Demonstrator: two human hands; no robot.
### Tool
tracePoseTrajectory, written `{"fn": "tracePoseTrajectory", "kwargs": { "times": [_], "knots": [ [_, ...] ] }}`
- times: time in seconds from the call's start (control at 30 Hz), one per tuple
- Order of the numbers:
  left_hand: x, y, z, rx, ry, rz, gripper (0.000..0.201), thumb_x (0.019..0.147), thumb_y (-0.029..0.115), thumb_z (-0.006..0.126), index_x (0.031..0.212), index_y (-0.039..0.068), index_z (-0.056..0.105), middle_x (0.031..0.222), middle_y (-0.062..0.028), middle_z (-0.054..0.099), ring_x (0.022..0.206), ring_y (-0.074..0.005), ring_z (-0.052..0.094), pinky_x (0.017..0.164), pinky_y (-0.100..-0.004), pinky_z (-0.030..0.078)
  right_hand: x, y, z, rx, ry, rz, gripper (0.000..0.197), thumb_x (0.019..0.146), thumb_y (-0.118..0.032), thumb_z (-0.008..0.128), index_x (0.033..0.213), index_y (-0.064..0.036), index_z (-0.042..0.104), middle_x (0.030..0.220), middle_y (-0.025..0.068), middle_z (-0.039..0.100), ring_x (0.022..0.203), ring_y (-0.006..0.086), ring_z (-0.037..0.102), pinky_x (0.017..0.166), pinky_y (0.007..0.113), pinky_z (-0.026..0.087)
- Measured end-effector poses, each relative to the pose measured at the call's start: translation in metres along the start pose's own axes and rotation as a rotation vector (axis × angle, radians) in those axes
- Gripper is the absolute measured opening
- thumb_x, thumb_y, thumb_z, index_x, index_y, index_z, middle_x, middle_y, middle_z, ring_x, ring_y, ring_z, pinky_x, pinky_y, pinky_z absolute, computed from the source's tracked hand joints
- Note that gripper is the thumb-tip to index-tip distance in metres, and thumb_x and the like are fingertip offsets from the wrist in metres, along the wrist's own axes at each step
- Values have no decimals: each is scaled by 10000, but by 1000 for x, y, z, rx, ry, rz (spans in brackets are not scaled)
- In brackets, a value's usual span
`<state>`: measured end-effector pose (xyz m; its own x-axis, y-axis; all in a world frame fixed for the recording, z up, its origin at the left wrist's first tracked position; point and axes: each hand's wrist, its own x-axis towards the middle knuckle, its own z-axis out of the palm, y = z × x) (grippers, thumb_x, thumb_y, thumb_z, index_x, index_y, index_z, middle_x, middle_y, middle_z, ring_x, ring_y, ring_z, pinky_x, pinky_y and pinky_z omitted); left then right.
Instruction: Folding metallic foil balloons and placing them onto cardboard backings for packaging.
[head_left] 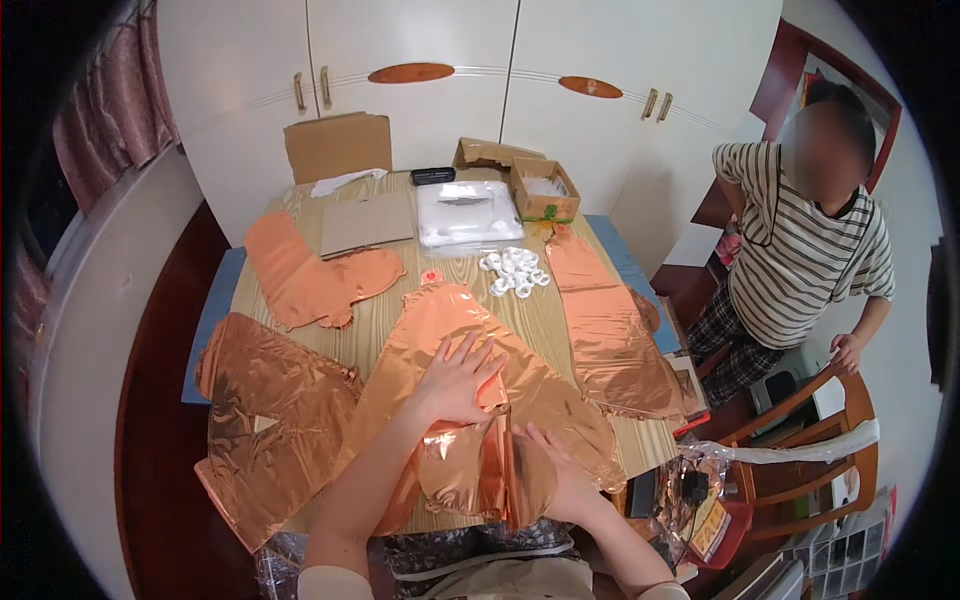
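At the table's left edge, crinkled copper foil sheets are lying flat and overhanging the near left corner. At the middle of the near edge, the person's left hand is pressing down, fingers spread, on a copper foil balloon, while the right hand is gripping the balloon's folded lower edge, thumb on top. Small white rings are sitting beyond it. Another foil strip is running along the right edge, where a person in a striped shirt is standing.
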<state>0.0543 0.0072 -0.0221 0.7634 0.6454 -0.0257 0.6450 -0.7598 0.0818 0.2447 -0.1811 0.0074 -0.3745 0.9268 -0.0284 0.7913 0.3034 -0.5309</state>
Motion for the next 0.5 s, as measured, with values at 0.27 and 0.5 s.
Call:
{"fn": "tracePoseTrajectory", "kwargs": {
  "times": [0.27,0.5],
  "knots": [
    [1,0,-2,26,3,15,1063,695,710,645,1549,197,275,1611,-132,224,1501,-344,136,1190,-569,73,11,8,-4,-67,90,-209,473,943,-364,572,1294,-48,581,1486,130,426,1423,316,337,1183,546,198],
    [-4,0,-6,-34,40,24,1136,654,793,627,1536,158,297,1600,-156,236,1491,-374,150,1182,-584,94,30,19,-14,-164,-42,-235,431,891,-226,598,1312,-134,587,1374,56,558,1360,227,449,1165,577,215]
  ]
}}
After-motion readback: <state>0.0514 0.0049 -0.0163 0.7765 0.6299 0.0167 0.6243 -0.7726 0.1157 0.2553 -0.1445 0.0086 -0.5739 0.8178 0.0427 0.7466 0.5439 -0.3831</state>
